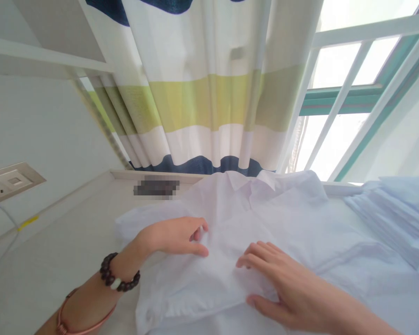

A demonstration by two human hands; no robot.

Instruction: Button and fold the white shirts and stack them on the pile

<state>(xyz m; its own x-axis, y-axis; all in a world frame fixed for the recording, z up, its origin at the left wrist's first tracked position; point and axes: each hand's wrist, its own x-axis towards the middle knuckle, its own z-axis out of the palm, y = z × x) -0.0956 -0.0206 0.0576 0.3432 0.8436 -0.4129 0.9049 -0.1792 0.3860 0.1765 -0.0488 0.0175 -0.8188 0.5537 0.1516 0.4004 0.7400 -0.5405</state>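
A white collared shirt (pixel 226 209) lies spread out before me, its collar at the far side near the curtain. Over the left part of the shirt is my left hand (pixel 181 236), thumb and fingers apart, with nothing seen between them. My right hand (pixel 272 279) is lower and to the right, thumb away from the curled fingers, at the shirt's cloth. Whether the fingertips press on the fabric is hard to see. A beaded bracelet (pixel 108 272) and a copper-coloured bangle (pixel 61 321) circle my left arm.
Folded white cloth (pixel 398 209) is stacked at the right. A pixelated dark item (pixel 156 187) lies beyond the shirt at the left. A wall socket (pixel 12 181) with a cable (pixel 9 214) is at far left. Behind hang a striped curtain (pixel 202 102) and white railings (pixel 338 104).
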